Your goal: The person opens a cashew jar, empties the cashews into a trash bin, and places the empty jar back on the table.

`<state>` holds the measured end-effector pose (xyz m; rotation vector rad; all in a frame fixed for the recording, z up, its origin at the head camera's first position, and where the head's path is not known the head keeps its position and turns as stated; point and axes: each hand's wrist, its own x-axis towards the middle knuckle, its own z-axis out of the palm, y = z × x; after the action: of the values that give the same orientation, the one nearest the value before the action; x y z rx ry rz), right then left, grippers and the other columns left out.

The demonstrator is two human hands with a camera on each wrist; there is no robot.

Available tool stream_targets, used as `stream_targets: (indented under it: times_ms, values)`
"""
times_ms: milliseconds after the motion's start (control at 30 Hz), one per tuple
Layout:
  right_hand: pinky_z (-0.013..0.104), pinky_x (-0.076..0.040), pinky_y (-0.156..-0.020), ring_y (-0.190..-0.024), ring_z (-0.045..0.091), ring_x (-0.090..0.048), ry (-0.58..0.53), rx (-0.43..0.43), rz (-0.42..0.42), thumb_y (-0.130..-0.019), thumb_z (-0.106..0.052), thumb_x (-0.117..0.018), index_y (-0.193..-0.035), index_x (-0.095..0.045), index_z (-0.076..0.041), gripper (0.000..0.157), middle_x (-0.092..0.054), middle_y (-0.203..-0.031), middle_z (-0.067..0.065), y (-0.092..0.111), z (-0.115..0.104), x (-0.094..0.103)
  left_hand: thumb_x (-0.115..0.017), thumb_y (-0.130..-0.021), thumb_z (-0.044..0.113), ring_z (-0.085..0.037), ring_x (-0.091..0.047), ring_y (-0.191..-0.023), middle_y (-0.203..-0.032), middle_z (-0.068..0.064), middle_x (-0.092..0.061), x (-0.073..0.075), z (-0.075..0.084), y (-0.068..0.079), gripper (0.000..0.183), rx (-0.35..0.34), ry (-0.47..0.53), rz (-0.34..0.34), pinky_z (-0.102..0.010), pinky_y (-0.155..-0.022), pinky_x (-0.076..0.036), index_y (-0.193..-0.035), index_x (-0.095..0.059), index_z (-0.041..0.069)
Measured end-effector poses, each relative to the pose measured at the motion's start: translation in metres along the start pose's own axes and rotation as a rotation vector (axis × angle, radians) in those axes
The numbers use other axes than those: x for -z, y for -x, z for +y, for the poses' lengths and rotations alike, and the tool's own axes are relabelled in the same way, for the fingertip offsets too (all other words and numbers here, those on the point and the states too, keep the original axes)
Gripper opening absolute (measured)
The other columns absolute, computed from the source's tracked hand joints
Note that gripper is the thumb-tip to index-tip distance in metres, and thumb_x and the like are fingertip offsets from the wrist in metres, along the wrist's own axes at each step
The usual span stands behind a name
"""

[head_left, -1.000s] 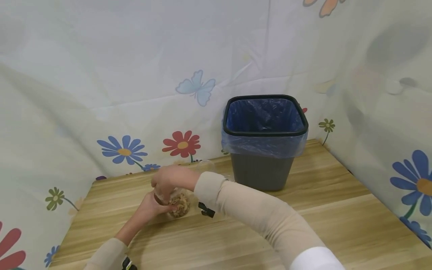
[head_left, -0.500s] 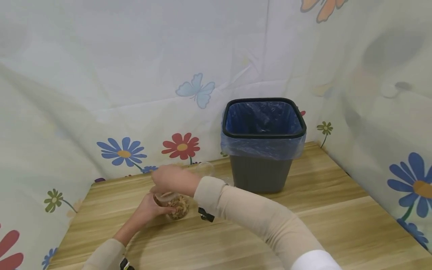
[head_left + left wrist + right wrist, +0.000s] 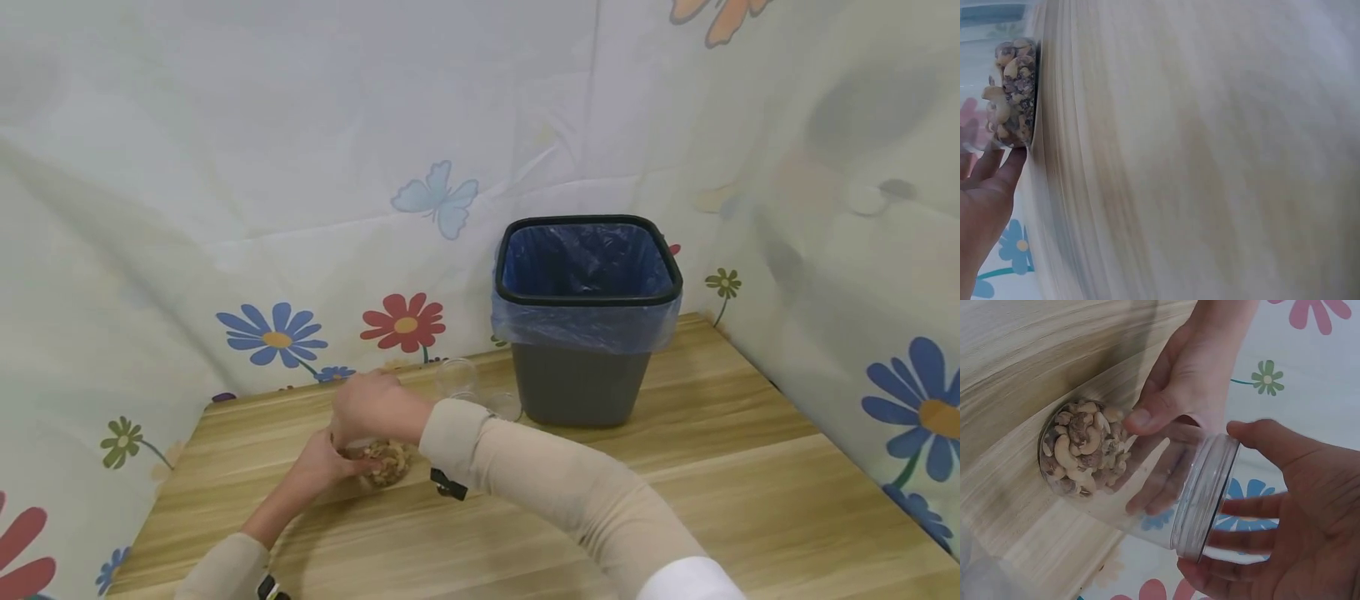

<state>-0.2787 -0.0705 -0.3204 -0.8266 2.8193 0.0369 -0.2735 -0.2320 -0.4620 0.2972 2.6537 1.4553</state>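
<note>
A clear jar [image 3: 1147,522] stands on the wooden table, its lower part filled with mixed nuts [image 3: 1088,450], cashews among them. My left hand [image 3: 322,462] grips the side of the jar, its thumb [image 3: 1150,419] lying along the wall in the right wrist view. From above, my right hand [image 3: 378,408] holds the clear screw lid [image 3: 1213,494], thumb on one side of the rim and fingers round the other. In the left wrist view only part of the jar shows at the left edge, with the left fingers [image 3: 997,169] against it.
Behind the right forearm lie clear round pieces [image 3: 457,377], one of them [image 3: 504,406] close to the bin. The grey bin [image 3: 581,383] with a black rim and blue liner stands at the back of the table [image 3: 720,492]. A flower-printed cloth [image 3: 300,167] hangs behind.
Both hands and the jar have shifted slightly left. The right hand has turned at the jar's top, and the clear round pieces behind the sleeve show more fully.
</note>
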Motion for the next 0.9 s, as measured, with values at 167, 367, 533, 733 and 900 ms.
stream_targets:
  times_ms: [167,367,533,733,900]
  values:
    - [0.025,-0.045,-0.064,-0.073,0.009,-0.054,0.016,0.129,-0.005,-0.087,-0.038,-0.074,-0.080,-0.064,-0.023,0.019,-0.057,-0.076,-0.008,-0.002,-0.003,0.003,-0.093,-0.074,0.024,-0.020,-0.062,-0.104,-0.118,-0.010,-0.067,0.005,-0.003,0.003,0.066,0.015,-0.010,0.010,-0.028,-0.087,-0.051,-0.125,-0.059,0.001]
    - [0.021,-0.050,-0.068,-0.084,0.006,-0.058,-0.023,0.240,0.003,-0.081,-0.034,-0.083,-0.107,-0.063,-0.024,0.034,-0.061,-0.093,-0.011,-0.004,0.000,0.011,-0.094,-0.073,0.028,-0.019,-0.063,-0.105,-0.118,-0.010,-0.068,0.009,-0.009,0.005,0.068,0.024,-0.045,0.015,-0.029,-0.086,-0.052,-0.125,-0.059,0.001]
    - [0.021,-0.050,-0.082,-0.102,0.007,-0.056,-0.007,0.305,0.035,-0.084,-0.038,-0.080,-0.134,-0.055,-0.023,0.058,-0.059,-0.118,-0.009,-0.004,0.008,0.019,-0.093,-0.075,0.026,-0.019,-0.064,-0.108,-0.122,-0.012,-0.068,0.016,-0.011,0.009,0.071,0.026,-0.033,0.008,-0.027,-0.086,-0.053,-0.130,-0.057,0.000]
    - [0.021,-0.049,-0.083,-0.103,0.007,-0.054,-0.052,0.321,0.078,-0.085,-0.036,-0.081,-0.135,-0.053,-0.024,0.058,-0.055,-0.125,-0.006,0.002,0.022,0.017,-0.092,-0.076,0.025,-0.018,-0.065,-0.104,-0.121,-0.014,-0.069,0.023,-0.013,0.012,0.074,0.014,-0.055,0.012,-0.026,-0.083,-0.053,-0.134,-0.055,-0.002]
    - [0.022,-0.051,-0.074,-0.098,0.008,-0.053,-0.123,0.302,0.072,-0.087,-0.034,-0.079,-0.135,-0.054,-0.025,0.055,-0.052,-0.126,-0.004,0.010,0.032,0.011,-0.090,-0.078,0.017,-0.015,-0.068,-0.106,-0.136,-0.024,-0.061,0.026,-0.017,0.015,0.083,-0.058,-0.003,-0.006,-0.024,-0.084,-0.054,-0.146,-0.045,0.000]
